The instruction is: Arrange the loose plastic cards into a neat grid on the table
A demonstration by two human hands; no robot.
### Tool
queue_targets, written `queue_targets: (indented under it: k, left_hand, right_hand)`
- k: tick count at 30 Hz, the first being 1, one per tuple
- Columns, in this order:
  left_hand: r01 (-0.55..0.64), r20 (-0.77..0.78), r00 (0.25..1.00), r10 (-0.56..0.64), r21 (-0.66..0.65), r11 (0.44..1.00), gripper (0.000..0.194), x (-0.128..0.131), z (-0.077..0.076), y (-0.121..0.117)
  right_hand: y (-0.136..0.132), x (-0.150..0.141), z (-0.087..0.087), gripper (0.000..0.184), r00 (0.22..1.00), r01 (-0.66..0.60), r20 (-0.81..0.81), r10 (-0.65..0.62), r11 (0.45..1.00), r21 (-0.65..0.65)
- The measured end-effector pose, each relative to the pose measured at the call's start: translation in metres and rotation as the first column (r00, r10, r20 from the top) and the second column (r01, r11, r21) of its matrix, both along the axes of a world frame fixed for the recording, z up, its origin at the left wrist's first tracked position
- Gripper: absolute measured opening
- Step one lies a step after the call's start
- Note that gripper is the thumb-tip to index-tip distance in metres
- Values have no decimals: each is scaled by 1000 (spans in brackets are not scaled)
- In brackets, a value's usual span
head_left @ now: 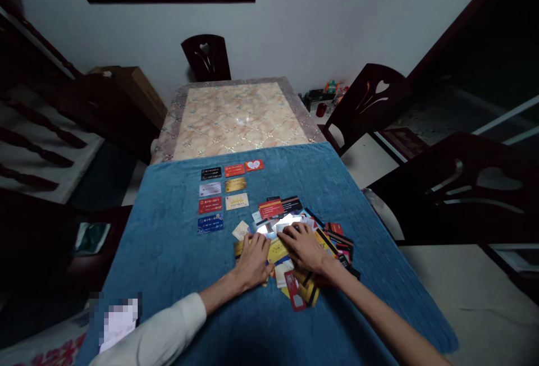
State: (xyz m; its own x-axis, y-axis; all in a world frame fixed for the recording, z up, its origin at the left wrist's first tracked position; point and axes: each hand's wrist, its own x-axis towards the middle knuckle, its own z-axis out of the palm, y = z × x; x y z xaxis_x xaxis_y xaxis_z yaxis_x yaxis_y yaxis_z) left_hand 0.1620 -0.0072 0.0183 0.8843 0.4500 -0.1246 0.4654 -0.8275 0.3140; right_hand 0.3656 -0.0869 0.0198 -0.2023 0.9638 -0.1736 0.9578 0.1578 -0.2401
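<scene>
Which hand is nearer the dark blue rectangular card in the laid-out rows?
Left. The left hand is right of and below the dark blue rectangular card in the picture; the right hand is farther right, on the multicoloured card pile.

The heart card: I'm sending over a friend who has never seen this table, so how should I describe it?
On the blue cloth covering the near part of the table, look for the cards laid in rows left of the heap. The heart card ends the farthest row on the right, beside an orange-red card; it alone among them shows a large pale heart.
</scene>
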Motion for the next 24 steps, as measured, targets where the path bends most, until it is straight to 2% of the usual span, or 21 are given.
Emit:
queue_targets:
  k: [5,9,18,24]
  left_hand:
    - [-23,3,1000,23,-14,1000,43,0,-3,-5]
    - [-41,-15,999,41,-36,999,46,0,-1,-6]
    - [-74,25,997,76,-62,995,51,-4,-6,-11]
    - [-93,18,995,95,-79,993,52,-4,-3,-14]
  right_hand:
    - [0,0,0,56,1000,-17,14,17,1000,2]
    - [-1,-1,0,55,1000,-18,8,17,1000,11]
    - [-9,0,1,55,998,3,-60,-3,1000,10]
    - [-20,0,-1,60,992,52,-120,-46,998,47]
